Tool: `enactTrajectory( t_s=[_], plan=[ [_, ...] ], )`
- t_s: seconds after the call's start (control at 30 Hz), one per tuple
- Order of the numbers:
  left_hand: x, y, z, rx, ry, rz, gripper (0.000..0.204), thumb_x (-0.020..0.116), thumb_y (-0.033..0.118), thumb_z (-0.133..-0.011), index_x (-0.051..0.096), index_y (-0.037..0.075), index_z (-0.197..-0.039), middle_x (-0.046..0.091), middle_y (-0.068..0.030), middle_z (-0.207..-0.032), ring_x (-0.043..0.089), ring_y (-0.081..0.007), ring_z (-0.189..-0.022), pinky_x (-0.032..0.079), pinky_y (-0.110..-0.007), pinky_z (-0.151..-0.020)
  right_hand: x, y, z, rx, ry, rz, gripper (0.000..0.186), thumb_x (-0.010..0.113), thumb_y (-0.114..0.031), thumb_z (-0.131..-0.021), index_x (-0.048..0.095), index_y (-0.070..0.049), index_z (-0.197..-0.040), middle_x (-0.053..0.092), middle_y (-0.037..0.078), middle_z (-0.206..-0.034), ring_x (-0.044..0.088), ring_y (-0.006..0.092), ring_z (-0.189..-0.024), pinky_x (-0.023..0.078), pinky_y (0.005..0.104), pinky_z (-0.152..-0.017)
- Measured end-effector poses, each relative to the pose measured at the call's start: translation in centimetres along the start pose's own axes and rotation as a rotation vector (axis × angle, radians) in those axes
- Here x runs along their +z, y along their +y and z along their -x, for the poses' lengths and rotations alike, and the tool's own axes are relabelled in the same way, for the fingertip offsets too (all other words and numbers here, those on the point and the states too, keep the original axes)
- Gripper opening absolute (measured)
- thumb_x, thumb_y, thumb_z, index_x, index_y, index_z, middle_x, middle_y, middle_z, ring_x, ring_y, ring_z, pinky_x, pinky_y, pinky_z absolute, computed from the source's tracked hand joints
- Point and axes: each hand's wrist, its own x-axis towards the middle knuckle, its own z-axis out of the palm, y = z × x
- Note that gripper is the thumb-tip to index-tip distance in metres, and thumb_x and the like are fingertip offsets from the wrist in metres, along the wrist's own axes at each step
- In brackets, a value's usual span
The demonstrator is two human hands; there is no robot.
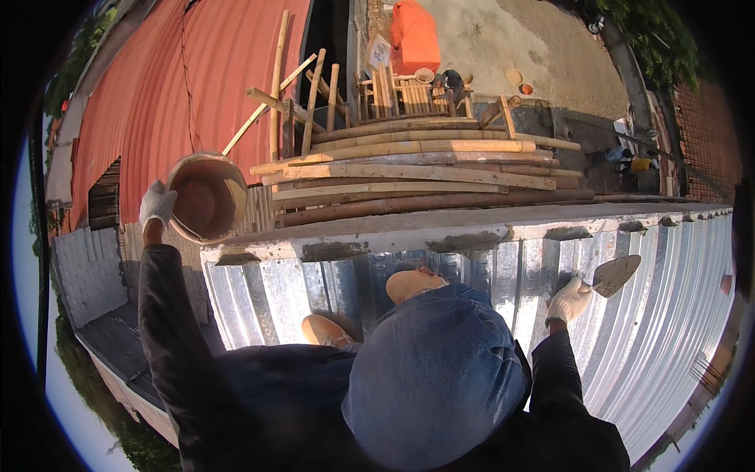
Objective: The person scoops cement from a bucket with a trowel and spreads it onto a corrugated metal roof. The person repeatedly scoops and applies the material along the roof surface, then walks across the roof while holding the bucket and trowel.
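My left hand (157,203), in a white work glove, grips the rim of a round mortar-smeared bucket (206,197), tilted so that its inside shows. Away to the right, my gloved right hand (570,300) is closed around the handle of a trowel (616,275) whose grey, pointed blade faces right. The blade is over the shiny corrugated metal sheet (464,303) on which my feet rest. Along the sheet's far edge runs a concrete ledge (377,234), with dark wet-looking mortar patches (336,250) filling several gaps beneath it.
Beyond the ledge lies a bamboo pole platform (425,169) with uprights at its left. A red corrugated roof (212,79) spreads at the far left. Far below, a person (451,85) is near an orange tarp (414,38). A brick wall (708,141) stands at the right.
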Motion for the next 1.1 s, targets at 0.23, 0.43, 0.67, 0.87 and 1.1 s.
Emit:
enactTrajectory(
  t_s=[0.23, 0.43, 0.67, 0.87, 1.1],
  plan=[
    [0.8, 1.3, 0.6, -0.043, -0.036, 0.021, 0.043, 0.071, 0.036, -0.082, 0.073, 0.007, -0.113, 0.077, -0.0219, -0.111, 0.074, -0.0425, -0.11, 0.056, -0.05, -0.094, 0.0, -2.3, 1.3, 0.103, -0.04, -0.185, 0.027, 0.064, -0.027, -0.102, 0.058, -0.001, -0.096, 0.068, 0.008, -0.086, 0.064, 0.0177, -0.073, 0.054, 0.0353, -0.07],
    [1.5, 0.9, -0.4, -0.024, -0.065, 0.037, 0.045, 0.071, 0.036, -0.081, 0.073, 0.006, -0.115, 0.078, -0.0224, -0.111, 0.074, -0.043, -0.108, 0.056, -0.05, -0.094, 0.1, 0.0, -0.1, 0.055, -0.037, -0.008, 0.027, 0.064, -0.028, -0.103, 0.058, -0.002, -0.096, 0.068, 0.006, -0.084, 0.062, 0.0162, -0.07, 0.052, 0.0346, -0.065],
    [2.7, 1.2, -0.6, -0.006, -0.04, -0.006, 0.041, 0.07, 0.035, -0.082, 0.071, 0.004, -0.11, 0.076, -0.0234, -0.106, 0.073, -0.0441, -0.104, 0.055, -0.051, -0.091, 0.4, 2.6, -1.2, 0.028, -0.018, -0.038, 0.024, 0.065, -0.026, -0.104, 0.056, -0.006, -0.097, 0.065, 0.004, -0.081, 0.058, 0.0128, -0.064, 0.049, 0.0301, -0.057],
    [3.0, 1.6, -1.0, 0.008, -0.055, -0.026, 0.041, 0.069, 0.035, -0.082, 0.071, 0.005, -0.11, 0.076, -0.0251, -0.108, 0.072, -0.0468, -0.107, 0.055, -0.053, -0.092, 0.5, 1.0, -0.5, 0.091, -0.024, -0.12, 0.018, 0.062, -0.022, -0.101, 0.056, -0.005, -0.096, 0.066, 0.004, -0.081, 0.059, 0.0123, -0.063, 0.048, 0.0293, -0.055],
    [3.7, 2.3, -1.5, -0.013, -0.078, -0.014, 0.042, 0.07, 0.036, -0.084, 0.07, 0.005, -0.113, 0.075, -0.026, -0.115, 0.071, -0.0474, -0.113, 0.055, -0.055, -0.095, 0.2, -2.6, 0.4, 0.194, -0.051, -0.266, 0.022, 0.059, -0.023, -0.099, 0.061, -0.003, -0.092, 0.068, 0.005, -0.078, 0.057, 0.0119, -0.056, 0.046, 0.0297, -0.05]
  ],
)
